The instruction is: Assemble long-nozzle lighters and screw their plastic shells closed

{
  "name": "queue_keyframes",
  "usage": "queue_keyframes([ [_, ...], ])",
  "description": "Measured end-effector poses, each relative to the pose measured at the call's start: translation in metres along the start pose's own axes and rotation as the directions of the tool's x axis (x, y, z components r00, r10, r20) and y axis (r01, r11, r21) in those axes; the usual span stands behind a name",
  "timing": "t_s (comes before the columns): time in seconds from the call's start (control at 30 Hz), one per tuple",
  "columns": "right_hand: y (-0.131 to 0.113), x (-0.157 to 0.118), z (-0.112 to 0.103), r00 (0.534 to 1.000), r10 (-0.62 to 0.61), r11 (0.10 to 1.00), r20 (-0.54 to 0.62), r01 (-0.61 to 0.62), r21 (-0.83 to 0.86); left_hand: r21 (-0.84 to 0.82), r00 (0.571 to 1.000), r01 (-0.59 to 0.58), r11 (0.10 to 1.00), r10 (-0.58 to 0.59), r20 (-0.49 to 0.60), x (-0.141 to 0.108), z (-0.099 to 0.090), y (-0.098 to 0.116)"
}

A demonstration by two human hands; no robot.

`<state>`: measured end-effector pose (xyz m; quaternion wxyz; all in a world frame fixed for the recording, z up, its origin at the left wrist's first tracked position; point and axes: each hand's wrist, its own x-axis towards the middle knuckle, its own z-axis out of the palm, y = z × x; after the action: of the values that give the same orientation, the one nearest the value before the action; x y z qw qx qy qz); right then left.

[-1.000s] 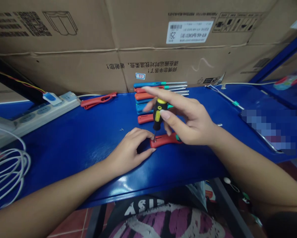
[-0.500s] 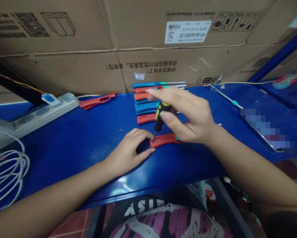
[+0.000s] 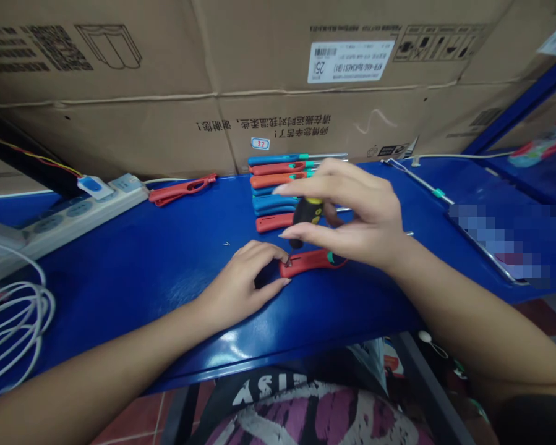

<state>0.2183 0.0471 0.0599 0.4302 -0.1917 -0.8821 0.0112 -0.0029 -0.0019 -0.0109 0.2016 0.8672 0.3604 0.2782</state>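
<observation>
My left hand (image 3: 247, 278) rests on the blue table, its thumb and forefinger pinching the end of a red handle (image 3: 308, 262) that lies flat. Above that handle, my right hand (image 3: 352, 216) is curled around a black and yellow screwdriver (image 3: 308, 213), which points down at the pinched end; its tip is hard to make out. Just behind, several red and blue handles with metal rods lie in a row, among them a blue handle (image 3: 274, 204) and a second red handle (image 3: 274, 222). Two tiny screws (image 3: 226, 243) lie left of them.
A white power strip (image 3: 78, 213) and a coiled white cable (image 3: 15, 327) are at the left, near red plastic parts (image 3: 182, 189). Large cardboard boxes (image 3: 143, 130) stand behind. A metal rod (image 3: 421, 182) lies at the right beside a blurred-out patch.
My right hand's fingers have shifted and spread a little on the screwdriver, which has turned more upright. My left hand and the red handle have stayed in place.
</observation>
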Motion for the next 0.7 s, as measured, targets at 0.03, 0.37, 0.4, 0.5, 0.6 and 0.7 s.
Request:
queue_keyframes([
  [0.03,0.0002,0.0000,-0.0005,1.000,-0.006,1.000,-0.016,0.006,-0.025,-0.003,1.000,0.000,1.000,0.000,0.000,0.0001,-0.0002,0.0001],
  [0.37,-0.0055,0.0014,-0.0010,0.992,-0.070,0.996,-0.108,0.063,-0.066,0.001,1.000,-0.002,1.000,0.002,-0.001,-0.0007,-0.0002,-0.0001],
  [0.4,-0.0054,0.0011,-0.0003,0.993,-0.057,0.997,-0.099,0.051,-0.065,-0.003,1.000,0.000,1.000,0.000,-0.001,-0.0009,-0.0003,-0.0001],
  [0.5,-0.0044,0.0001,0.0015,1.000,0.024,0.999,0.002,-0.024,0.028,-0.012,1.000,0.017,1.000,-0.016,0.010,-0.0006,-0.0006,0.0002],
  [0.6,-0.0016,-0.0013,0.0018,1.000,0.024,0.999,-0.006,-0.023,0.042,-0.012,1.000,0.018,1.000,-0.018,0.008,0.0001,-0.0002,0.0006],
  [0.7,-0.0009,-0.0017,0.0011,1.000,0.030,1.000,-0.007,-0.030,-0.003,-0.025,1.000,0.017,1.000,-0.017,0.010,0.0002,0.0002,0.0003],
])
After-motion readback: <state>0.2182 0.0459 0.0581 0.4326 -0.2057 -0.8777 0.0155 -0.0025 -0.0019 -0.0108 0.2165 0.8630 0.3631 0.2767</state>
